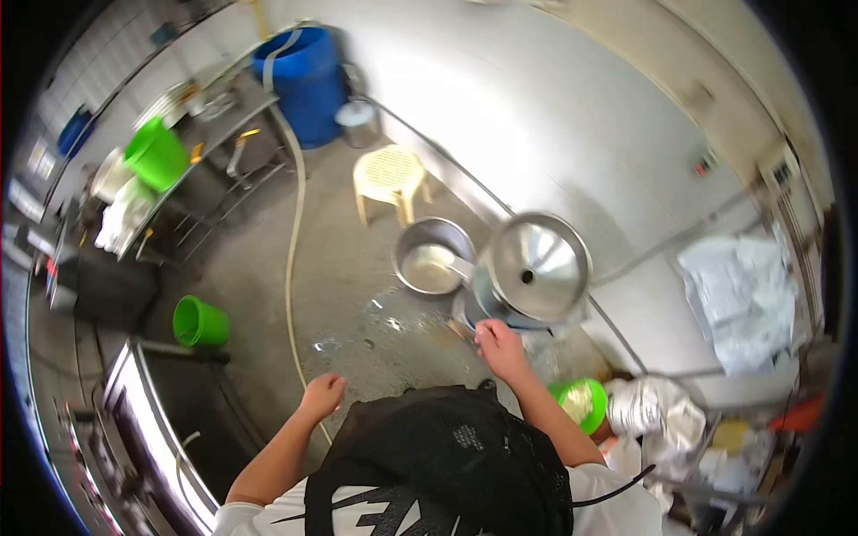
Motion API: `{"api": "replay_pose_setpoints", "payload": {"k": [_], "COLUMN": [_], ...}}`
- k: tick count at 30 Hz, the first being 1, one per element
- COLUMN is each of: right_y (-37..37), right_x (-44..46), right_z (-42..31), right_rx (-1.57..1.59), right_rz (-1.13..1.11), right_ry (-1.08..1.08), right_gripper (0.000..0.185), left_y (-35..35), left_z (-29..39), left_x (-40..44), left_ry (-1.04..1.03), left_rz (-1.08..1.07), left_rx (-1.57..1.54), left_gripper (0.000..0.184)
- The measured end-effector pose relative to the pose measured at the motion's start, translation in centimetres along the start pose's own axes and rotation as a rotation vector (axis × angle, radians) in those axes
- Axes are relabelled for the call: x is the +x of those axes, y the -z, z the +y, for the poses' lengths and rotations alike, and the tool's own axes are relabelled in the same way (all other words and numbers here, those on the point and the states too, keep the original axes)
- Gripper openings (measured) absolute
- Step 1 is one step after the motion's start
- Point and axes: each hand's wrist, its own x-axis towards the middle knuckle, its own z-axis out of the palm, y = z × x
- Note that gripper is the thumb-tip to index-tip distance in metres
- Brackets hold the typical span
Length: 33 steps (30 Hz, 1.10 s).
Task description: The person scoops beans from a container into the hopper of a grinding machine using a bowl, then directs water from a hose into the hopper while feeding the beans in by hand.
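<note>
The white wall (500, 89) goes along the far side and the right side of the room, and below it is the grey floor (259, 259), which has wet, shiny spots. At the left stands a long metal table (210, 134) with things on it. The big blue barrel (313, 98) is at the far end, by the wall. The metal machine (487, 299) stands near the wall, ahead of the person, with a wide, round funnel (559, 259) on its top. Its spout (460, 267) reaches over the rim of the steel pot (431, 284), which sits on the floor just beside. The yellow stool (391, 170) stands behind the pot. The right hand (503, 349) is at the near side of the machine, with fingers curled; I cannot tell if it touches or grips something. The left hand (323, 395) is over the floor, well apart from the machine, its fingers folded together.
</note>
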Motion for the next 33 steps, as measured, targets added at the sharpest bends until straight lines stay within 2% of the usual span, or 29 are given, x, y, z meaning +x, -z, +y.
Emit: {"api": "replay_pose_setpoints", "payload": {"k": [1,2,4,7,8,9,11,13,14,17,20,22,23,24,29,30,32,33], "right_y": [-2.4,-4.7,-8.7,-14.1,-15.6,-17.3,-20.3,-23.6,-25.4,-31.1,-36.8,-40.5,-42.2,-43.8,-50.1,-51.3,-53.6,-54.7], "right_x": [0.6,1.3,2.5,5.9,7.2,8.9,12.9,17.5,19.7,27.6,34.5,38.1,39.9,41.6,49.3,50.3,52.0,52.7], "right_z": [-0.9,-1.6,-2.1,-3.2,-3.3,-2.3,-3.2,-3.1,-3.0,-2.6,-6.0,-10.4,-12.2,-14.0,-20.8,-21.5,-21.4,-21.4], "right_rx": [-0.036,-0.076,-0.118,-0.216,-0.269,-0.323,-0.424,-0.487,-0.492,-0.693,-0.792,-0.787,-0.727,-0.671,-0.682,-0.66,-0.658,-0.659], "right_rz": [-0.077,-0.154,-0.275,-0.465,-0.521,-0.533,-0.655,-0.774,-0.801,-0.95,-1.058,-1.034,-1.037,-1.038,-0.953,-0.912,-0.877,-0.871], "right_ry": [-0.002,-0.004,0.014,0.037,0.048,0.129,0.128,0.148,0.156,0.248,0.321,0.374,0.344,0.312,0.358,0.357,0.352,0.329], "right_gripper": [0.027,0.028,0.027,0.026,0.026,0.025,0.026,0.029,0.029,0.037,0.038,0.042,0.043,0.044,0.043,0.042,0.041,0.041], "left_y": [2.4,4.5,6.7,9.5,9.8,10.3,11.3,12.7,13.9,20.4,23.5,27.5,29.4,31.5,39.2,40.7,44.3,46.6], "left_z": [-3.1,-6.8,-13.3,-14.4,-14.0,-12.6,-10.3,-9.3,-9.2,-8.0,-14.2,-14.9,-14.9,-14.2,-13.9,-14.2,-15.3,-16.5], "left_x": [-0.8,-0.9,-0.3,0.3,1.2,1.8,3.6,5.5,5.9,9.0,13.2,14.0,14.8,15.3,20.7,22.5,26.7,29.5], "left_ry": [0.123,0.133,0.239,0.244,0.228,0.24,0.136,-0.124,-0.101,0.071,0.157,0.237,0.316,0.311,0.36,0.359,0.338,0.333], "left_rz": [0.089,0.128,0.33,0.506,0.555,0.579,0.597,0.583,0.598,0.163,0.186,0.121,0.047,0.05,0.419,0.424,0.618,0.619], "left_rx": [-0.113,-0.151,-0.437,-0.53,-0.662,-0.565,-0.308,-0.056,-0.067,0.272,0.313,0.301,0.285,0.279,-0.045,-0.056,-0.32,-0.323], "left_gripper": [0.027,0.027,0.017,0.012,0.013,0.014,0.021,0.034,0.034,0.051,0.055,0.056,0.058,0.058,0.061,0.061,0.066,0.066]}}
